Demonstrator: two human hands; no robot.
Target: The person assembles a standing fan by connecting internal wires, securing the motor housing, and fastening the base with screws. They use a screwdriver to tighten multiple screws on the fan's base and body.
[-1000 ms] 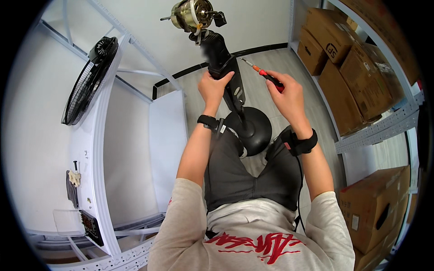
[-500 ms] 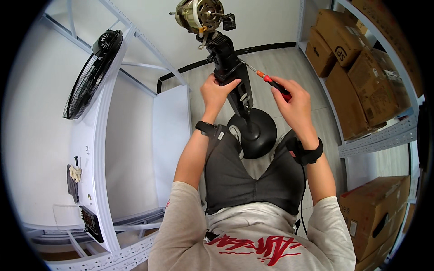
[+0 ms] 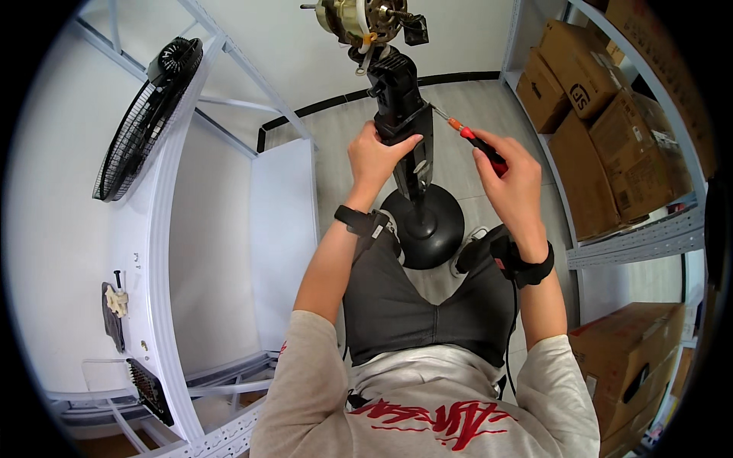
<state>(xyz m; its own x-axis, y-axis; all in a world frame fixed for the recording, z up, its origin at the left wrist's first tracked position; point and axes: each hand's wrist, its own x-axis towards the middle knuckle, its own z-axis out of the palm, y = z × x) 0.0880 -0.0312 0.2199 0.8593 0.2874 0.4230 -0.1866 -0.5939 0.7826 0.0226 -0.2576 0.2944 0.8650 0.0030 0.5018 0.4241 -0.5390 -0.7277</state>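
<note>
Black column (image 3: 401,99) is gripped below the motor (image 3: 365,18) by the left hand (image 3: 373,159), while the screwdriver (image 3: 466,133), lower right of the motor, is held by the right hand (image 3: 516,181), seemingly for alignment, with steadiness needed next.

Left hand (image 3: 374,159) around a black stand (image 3: 405,114), motor (image 3: 341,18) beyond that hand — right hand (image 3: 515,174), to its right, holding a screwdriver (image 3: 482,143).
</note>
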